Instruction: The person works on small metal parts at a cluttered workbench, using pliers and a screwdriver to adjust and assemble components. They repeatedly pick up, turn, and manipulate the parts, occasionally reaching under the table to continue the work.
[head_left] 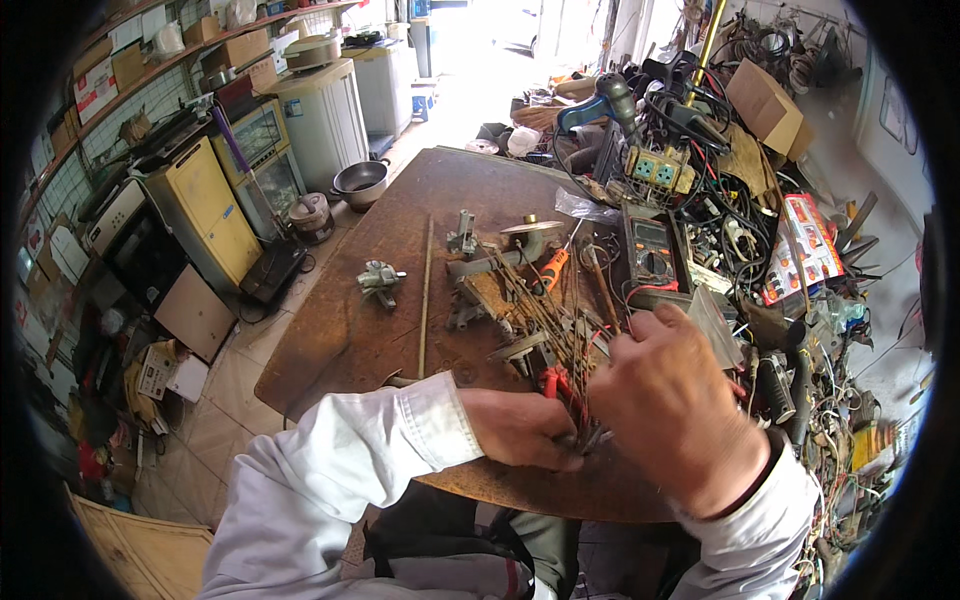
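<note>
- Holding the small metal bit (594, 438) still with one hand looks like the best way to work here, while the other hand turns or pulls.
- The bit is close to the near edge of the tabletop (345, 345), over toward the right edge.
- The left hand (520, 430) is nearly closed. Its fingers curl in and seem to pinch the bit, but they hide most of it.
- The right hand (672, 390) is up above and to the right of the bit, closed like a fist. I cannot tell what is inside it.
- Small, slow pushes should work best, so the bit does not slip.
- Both wrists should be firm, and the left fingertips out of the way if the right hand slips.
- Thin rods (548, 325) lie in a bunch just past the hands. Their ends could poke a knuckle, so moving them toward the far edge might help.
- The red pliers (555, 381) lie just past the left hand, easy to reach if fingers cannot grip well enough.
</note>
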